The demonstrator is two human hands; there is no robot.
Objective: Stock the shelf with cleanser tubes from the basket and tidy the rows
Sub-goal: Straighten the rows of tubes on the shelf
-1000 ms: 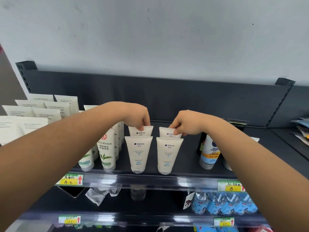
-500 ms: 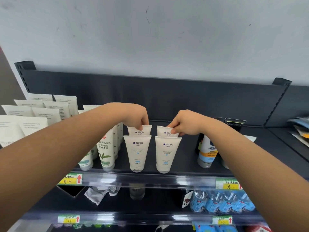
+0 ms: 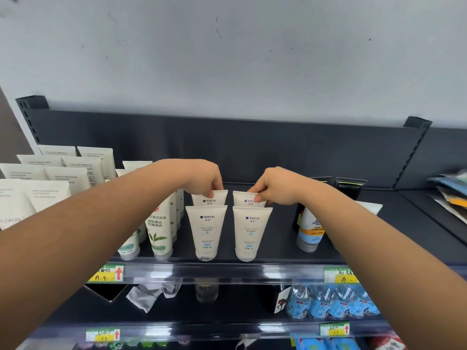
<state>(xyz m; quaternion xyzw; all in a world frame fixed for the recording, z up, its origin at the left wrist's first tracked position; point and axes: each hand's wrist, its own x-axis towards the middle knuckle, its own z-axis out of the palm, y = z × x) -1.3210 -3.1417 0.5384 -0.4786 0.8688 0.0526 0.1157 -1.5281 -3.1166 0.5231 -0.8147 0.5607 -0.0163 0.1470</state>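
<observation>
While both hands sit where they sat a second ago, little has shifted on the shelf (image 3: 278,238): your left hand (image 3: 204,180) and right hand (image 3: 273,188) hold the same two rear tubes, which suggests the pair is being settled into line rather than freshly brought in. Item one, rear left tube (image 3: 211,199): top seam pinched under the curled fingers (image 3: 214,189) of your left hand, upright, its body hidden below them behind the front left tube (image 3: 206,231). Item two, rear right tube (image 3: 246,200): top edge pinched between thumb and fingers (image 3: 260,197) of your right hand, likewise upright, directly behind the front right tube (image 3: 250,231). Both front tubes stand just below your fingertips and nearer you, untouched, a narrow gap between them. Outward of your left fingers: a green-leaf tube (image 3: 158,231), close by. Outward of your right fingers: an orange-banded tube (image 3: 309,231), apart. Basket: not in view. Judgement: two columns now two deep; letting go and fetching more stock likely follows.
</observation>
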